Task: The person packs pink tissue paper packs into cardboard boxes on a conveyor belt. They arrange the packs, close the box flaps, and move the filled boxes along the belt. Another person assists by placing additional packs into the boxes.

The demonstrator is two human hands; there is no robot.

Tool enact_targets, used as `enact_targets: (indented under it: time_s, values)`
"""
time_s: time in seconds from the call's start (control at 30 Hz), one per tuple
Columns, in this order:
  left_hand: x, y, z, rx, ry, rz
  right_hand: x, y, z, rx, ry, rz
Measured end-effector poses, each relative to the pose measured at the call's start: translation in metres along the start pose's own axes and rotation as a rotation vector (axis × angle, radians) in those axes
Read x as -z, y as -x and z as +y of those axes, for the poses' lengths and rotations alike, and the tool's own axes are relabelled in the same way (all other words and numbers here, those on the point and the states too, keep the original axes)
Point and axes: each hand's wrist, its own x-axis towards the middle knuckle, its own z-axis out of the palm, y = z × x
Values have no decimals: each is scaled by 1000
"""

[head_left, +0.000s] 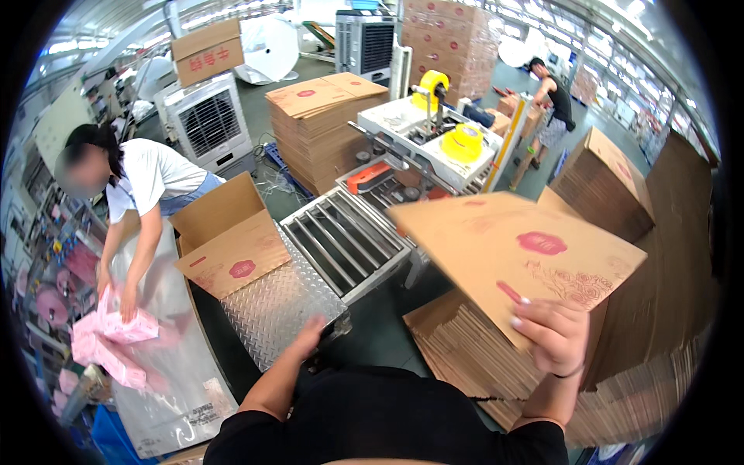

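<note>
The right hand [552, 335] has picked 1 flat cardboard box [518, 254] off the stack of flat boxes [465, 353] — its fingers are curled tight on the near edge. The box is up in the air, tilted. I think opening it into shape needs 2 hands. The left hand [308, 335] is empty — fingers loosely open by the bumpy metal plate [275, 302].

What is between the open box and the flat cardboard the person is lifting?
In the head view, the roller conveyor lies between the open box and the flat cardboard held up by the right hand.
</note>
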Motion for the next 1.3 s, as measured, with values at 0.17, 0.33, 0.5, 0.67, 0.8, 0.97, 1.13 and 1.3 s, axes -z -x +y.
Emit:
enact_targets:
  time_s: [0.17,0.33,0.5,0.67,0.8,0.97,1.13,1.3]
  values:
    - [134,3,59,-313,1119,720,10,-25,21,-2,-663,171]
    - [284,85,98,-712,1336,750,-109,-36,61,-183,-1356,224]
    - [363,86,46,-777,846,1032,-266,-69,68,-586,-739,-147]
    - [350,49,17,-363,504,1046,-359,-54,60,-760,-464,-895]
    - [343,53,44,-353,473,958,-360,-86,45,-892,-527,-980]
    - [349,56,56,-502,613,754,-391,-108,72,-1063,-469,-1068]
    - [338,63,78,-495,784,731,-416,-169,91,-878,-164,-987]
    - [315,81,93,-321,431,816,-460,-225,133,-713,-382,-775]
